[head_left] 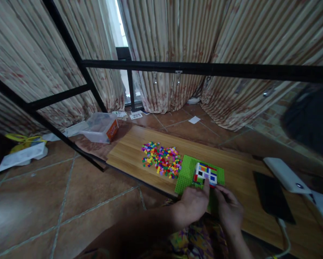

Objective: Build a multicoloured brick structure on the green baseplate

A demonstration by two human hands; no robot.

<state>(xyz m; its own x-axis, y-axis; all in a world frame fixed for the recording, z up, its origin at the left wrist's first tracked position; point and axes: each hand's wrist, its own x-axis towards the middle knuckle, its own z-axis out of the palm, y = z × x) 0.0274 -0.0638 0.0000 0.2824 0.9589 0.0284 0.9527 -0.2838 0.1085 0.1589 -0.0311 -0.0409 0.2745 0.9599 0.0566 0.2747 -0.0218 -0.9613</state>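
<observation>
Left forearm (pixel 153 221) cropped, left hand (pixel 195 201) partly hiding baseplate (pixel 185 172)

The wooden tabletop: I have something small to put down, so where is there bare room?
The tabletop is bare left of the loose bricks, beyond them along the far edge, and between the green baseplate and flat black device. Crowded: between bricks and baseplate, around the left hand and right hand, and the right end, with a white device and cable.
</observation>
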